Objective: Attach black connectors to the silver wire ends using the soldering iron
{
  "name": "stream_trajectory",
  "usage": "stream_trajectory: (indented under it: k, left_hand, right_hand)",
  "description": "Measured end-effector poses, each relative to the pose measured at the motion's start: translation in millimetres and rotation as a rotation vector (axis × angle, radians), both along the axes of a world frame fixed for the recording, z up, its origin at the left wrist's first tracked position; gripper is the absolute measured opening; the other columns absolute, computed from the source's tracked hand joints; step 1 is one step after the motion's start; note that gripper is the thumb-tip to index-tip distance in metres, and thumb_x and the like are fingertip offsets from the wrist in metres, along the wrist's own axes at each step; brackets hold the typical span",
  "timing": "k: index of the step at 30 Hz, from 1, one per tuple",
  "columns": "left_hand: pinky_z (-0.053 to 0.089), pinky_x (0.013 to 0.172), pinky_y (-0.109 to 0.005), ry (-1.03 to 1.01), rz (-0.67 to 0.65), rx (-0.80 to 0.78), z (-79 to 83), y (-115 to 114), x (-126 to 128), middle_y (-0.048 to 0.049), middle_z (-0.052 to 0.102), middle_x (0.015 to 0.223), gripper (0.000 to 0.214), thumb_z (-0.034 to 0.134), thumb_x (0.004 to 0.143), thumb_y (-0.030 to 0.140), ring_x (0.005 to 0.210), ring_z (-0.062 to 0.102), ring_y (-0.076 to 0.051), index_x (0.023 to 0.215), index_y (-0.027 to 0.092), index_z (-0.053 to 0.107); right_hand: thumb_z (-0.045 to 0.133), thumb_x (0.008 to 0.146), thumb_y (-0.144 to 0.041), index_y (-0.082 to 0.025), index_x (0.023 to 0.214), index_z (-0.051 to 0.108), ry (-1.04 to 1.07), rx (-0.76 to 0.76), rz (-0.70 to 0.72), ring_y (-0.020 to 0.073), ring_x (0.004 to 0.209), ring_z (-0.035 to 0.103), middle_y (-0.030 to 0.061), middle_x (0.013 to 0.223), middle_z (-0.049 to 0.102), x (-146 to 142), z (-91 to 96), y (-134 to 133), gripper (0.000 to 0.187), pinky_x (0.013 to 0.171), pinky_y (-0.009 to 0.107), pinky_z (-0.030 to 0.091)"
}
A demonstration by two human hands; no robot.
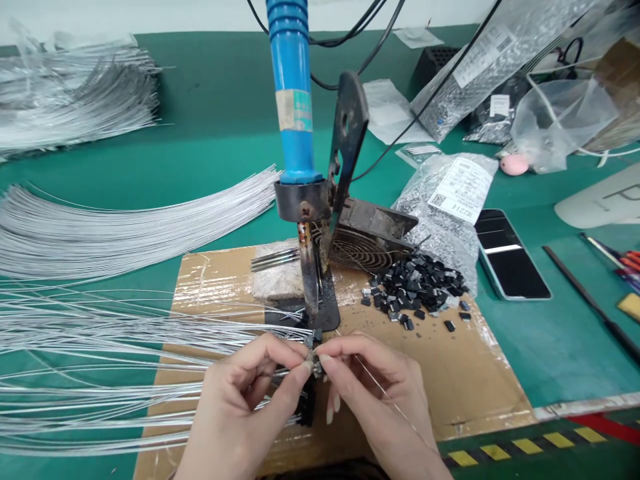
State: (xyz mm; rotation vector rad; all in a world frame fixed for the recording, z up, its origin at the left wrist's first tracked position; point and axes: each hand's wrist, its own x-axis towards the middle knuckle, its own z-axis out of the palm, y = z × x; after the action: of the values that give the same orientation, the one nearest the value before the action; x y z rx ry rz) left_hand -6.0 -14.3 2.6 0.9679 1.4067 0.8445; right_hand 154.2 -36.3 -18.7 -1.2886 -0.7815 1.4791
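My left hand (pixel 250 400) is closed in a pinch at the ends of the silvery-white wires (pixel 210 331). What sits between its thumb and index finger is too small to make out. My right hand (pixel 377 400) pinches too, its fingertips almost touching the left ones. A thin wire (pixel 380 385) runs through the right hand and trails down across it. Just above the fingertips, a blue-handled soldering iron (pixel 295 100) is held tip down in a black metal stand (pixel 345 147). Dark connector pieces (pixel 306 403) show partly hidden below my fingers.
Cardboard (pixel 440 387) lies under the work. Loose small black connectors (pixel 420 283) are heaped at right, beside a labelled plastic bag (pixel 450 193) and a phone (pixel 513 253). Wire bundles (pixel 125 230) stretch along the left. A long thin dark tool (pixel 590 297) lies far right.
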Motion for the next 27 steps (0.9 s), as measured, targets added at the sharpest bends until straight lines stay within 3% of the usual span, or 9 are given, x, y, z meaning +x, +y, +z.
stream_trajectory:
  k: [6,10,15,20,22,24,27]
  left_hand:
    - [0.055,0.069,-0.012,-0.013,0.056,0.01,2.2,-1,4,0.0013,0.082,0.082,0.014,0.085,0.076,0.017,0.072,0.074,-0.011,0.066,0.023,0.077]
    - [0.055,0.066,-0.013,0.001,-0.064,0.034,-4.8,0,-5,-0.0002,0.082,0.083,0.012,0.084,0.081,0.018,0.071,0.073,-0.012,0.071,0.023,0.077]
    - [0.059,0.073,-0.015,-0.005,-0.098,0.057,-7.9,4,-7,-0.0034,0.083,0.086,0.012,0.08,0.087,0.018,0.08,0.078,-0.016,0.075,0.021,0.078]
    - [0.057,0.068,-0.015,0.041,-0.079,0.055,-7.0,8,-3,-0.0033,0.084,0.087,0.012,0.081,0.084,0.017,0.075,0.075,-0.014,0.074,0.02,0.077]
    - [0.056,0.067,-0.015,0.052,-0.075,0.048,-6.8,9,-2,-0.0036,0.084,0.087,0.012,0.08,0.085,0.018,0.074,0.074,-0.014,0.074,0.02,0.077]
    - [0.055,0.068,-0.015,0.056,-0.064,0.054,-6.0,10,0,-0.0037,0.084,0.087,0.012,0.08,0.085,0.018,0.076,0.074,-0.014,0.073,0.02,0.076]
    - [0.053,0.066,-0.013,0.072,0.0,0.052,-4.3,13,3,-0.0023,0.083,0.087,0.013,0.081,0.082,0.017,0.073,0.073,-0.012,0.071,0.02,0.075]
  right_hand:
    - [0.079,0.092,-0.031,-0.025,0.088,0.084,0.018,-0.018,-0.003,0.0062,0.054,0.059,-0.003,0.073,0.068,-1,1.5,1,0.009,0.055,0.016,0.051]
    - [0.077,0.094,-0.031,-0.027,0.092,0.084,-0.024,0.013,0.006,0.0081,0.055,0.059,-0.0023,0.077,0.069,0,-0.2,0,0.009,0.054,0.019,0.051]
    - [0.045,0.112,-0.042,-0.028,0.122,0.076,-0.204,0.223,-0.019,0.0132,0.065,0.056,-0.0003,0.084,0.06,0,-5.0,-8,0.036,0.062,0.028,0.046]
    - [0.033,0.114,-0.04,-0.025,0.139,0.057,-0.455,0.162,-0.076,0.0171,0.065,0.052,-0.0023,0.075,0.058,-6,1.7,-13,0.038,0.062,0.033,0.037]
    - [0.034,0.113,-0.037,-0.026,0.134,0.053,-0.514,0.144,-0.09,0.0169,0.06,0.05,-0.0054,0.068,0.055,-6,6.1,-13,0.031,0.062,0.034,0.036]
    - [0.036,0.112,-0.035,-0.026,0.112,0.055,-0.572,0.14,-0.097,0.0164,0.059,0.048,-0.0051,0.068,0.051,-3,8.6,-11,0.021,0.062,0.034,0.034]
    - [0.038,0.11,-0.03,-0.025,0.081,0.044,-0.629,0.203,-0.04,0.0164,0.064,0.046,-0.003,0.071,0.043,3,8.3,-8,0.03,0.062,0.033,0.034]
